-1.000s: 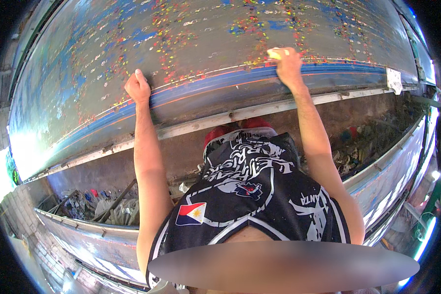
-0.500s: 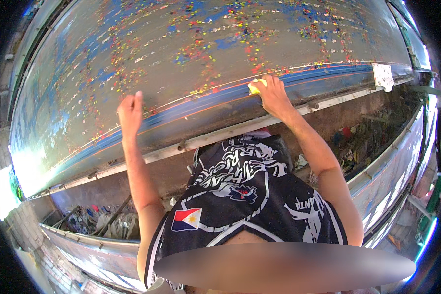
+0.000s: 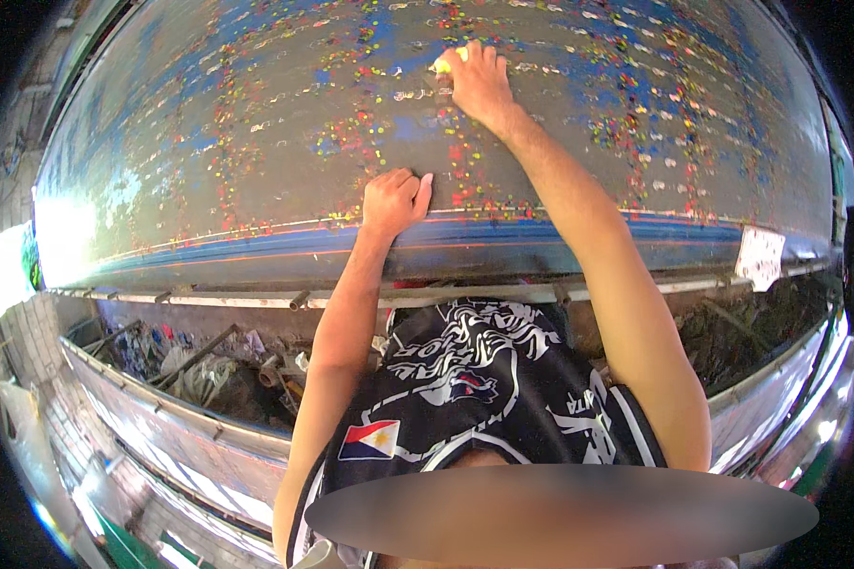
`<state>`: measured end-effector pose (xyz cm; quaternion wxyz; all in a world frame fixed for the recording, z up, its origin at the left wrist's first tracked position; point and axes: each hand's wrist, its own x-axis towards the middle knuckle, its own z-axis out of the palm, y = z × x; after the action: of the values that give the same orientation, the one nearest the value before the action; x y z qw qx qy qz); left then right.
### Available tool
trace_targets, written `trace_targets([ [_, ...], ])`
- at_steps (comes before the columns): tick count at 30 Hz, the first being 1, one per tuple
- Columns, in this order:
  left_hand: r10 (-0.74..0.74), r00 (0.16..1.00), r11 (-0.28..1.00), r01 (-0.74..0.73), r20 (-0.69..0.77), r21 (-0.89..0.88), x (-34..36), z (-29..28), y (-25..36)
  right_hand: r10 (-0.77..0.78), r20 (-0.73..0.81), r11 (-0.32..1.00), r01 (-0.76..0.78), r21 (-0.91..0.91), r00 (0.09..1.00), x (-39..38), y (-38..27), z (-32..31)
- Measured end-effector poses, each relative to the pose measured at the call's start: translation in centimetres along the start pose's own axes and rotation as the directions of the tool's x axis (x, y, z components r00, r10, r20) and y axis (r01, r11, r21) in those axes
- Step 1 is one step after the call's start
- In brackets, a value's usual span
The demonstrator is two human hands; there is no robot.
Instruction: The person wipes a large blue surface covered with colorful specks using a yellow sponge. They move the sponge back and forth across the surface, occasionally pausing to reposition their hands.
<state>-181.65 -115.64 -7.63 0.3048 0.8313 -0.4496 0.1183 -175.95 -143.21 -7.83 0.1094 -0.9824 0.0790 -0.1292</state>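
A long grey-and-blue printing table (image 3: pixel 294 194) spreads out before me, covered with rows of small red, yellow and green spots and pale looped marks. My right hand (image 3: pixel 481 85) reaches far over it, fingers closed round a small yellow wad (image 3: pixel 449 63); whether this is sponge or cloth I cannot tell. Nearer the table's front edge, my left hand (image 3: pixel 396 202) is curled into a fist with the thumb sticking up along it. Nothing shows in that fist, and it rests on or just above the surface.
A pale rail (image 3: pixel 228 298) with short pegs runs along the near side, close to my body. A spotted white sheet (image 3: pixel 759 258) hangs at the right front edge. Below the rail lie crumpled bags and scraps (image 3: pixel 204 375). Another long table (image 3: pixel 190 436) stands behind me.
My right hand has moved from the blue front border far out over the table with the yellow wad. My left hand has shifted right and remains a fist. The view has turned slightly.
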Motion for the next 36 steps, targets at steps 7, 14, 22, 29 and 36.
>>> trace_targets([
  [7,-0.012,0.999,1.000,0.011,0.053,0.024,0.2,0.2,-0.2,0.103,-0.103,0.994,-0.105,-0.020,0.989,15.4,5.9,3.7],
  [14,-0.061,0.995,0.998,0.060,0.078,0.025,0.3,0.6,-0.4,0.160,-0.053,0.986,-0.158,0.048,0.986,23.8,8.8,4.6],
  [22,-0.041,0.994,0.996,0.049,0.106,-0.073,0.1,-0.1,-0.5,-0.044,-0.002,0.997,0.044,-0.061,0.999,11.8,3.6,2.6],
  [29,-0.050,0.991,0.989,0.067,0.126,-0.133,-0.2,-0.5,-0.6,-0.171,0.111,0.985,0.168,0.042,0.979,-6.5,-2.5,-1.8],
  [36,-0.058,0.987,0.994,0.072,0.148,-0.086,-0.1,-0.5,-0.6,-0.474,0.194,0.876,0.437,0.205,0.859,-19.4,-3.1,-6.0],
])
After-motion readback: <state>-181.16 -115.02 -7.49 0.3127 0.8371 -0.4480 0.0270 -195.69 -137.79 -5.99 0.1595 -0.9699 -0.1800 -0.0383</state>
